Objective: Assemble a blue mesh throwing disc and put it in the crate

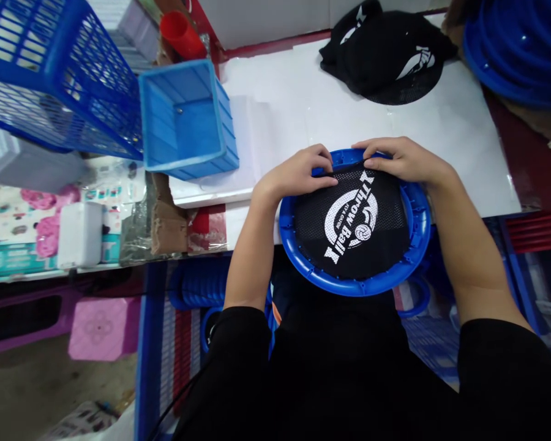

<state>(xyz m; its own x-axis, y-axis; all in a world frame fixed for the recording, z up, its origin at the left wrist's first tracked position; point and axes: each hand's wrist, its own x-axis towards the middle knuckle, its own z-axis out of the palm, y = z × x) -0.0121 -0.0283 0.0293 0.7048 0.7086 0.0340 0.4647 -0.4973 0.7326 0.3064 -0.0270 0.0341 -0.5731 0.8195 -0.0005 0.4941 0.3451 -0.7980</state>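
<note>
At the centre right of the frame, the blue ring [421,226] lies at the near edge of the counter [280,122], with its lower part over the lap. The black mesh disc [388,251], printed side up, spans most of the opening, so the two pieces look well matched up. Along the bottom and left its border runs close to the rim; at the right a gap shows, so the fit there looks unfinished. The hands cover part of the top border, and whether it is secured cannot be told. The left hand [294,177] has its fingers bent at the ring's upper edge, thumb flat on the mesh; any pinch is unclear. The right hand [411,160] closes fingers and thumb across the rim. More black mesh pieces [395,55] lie piled at upper right.
</note>
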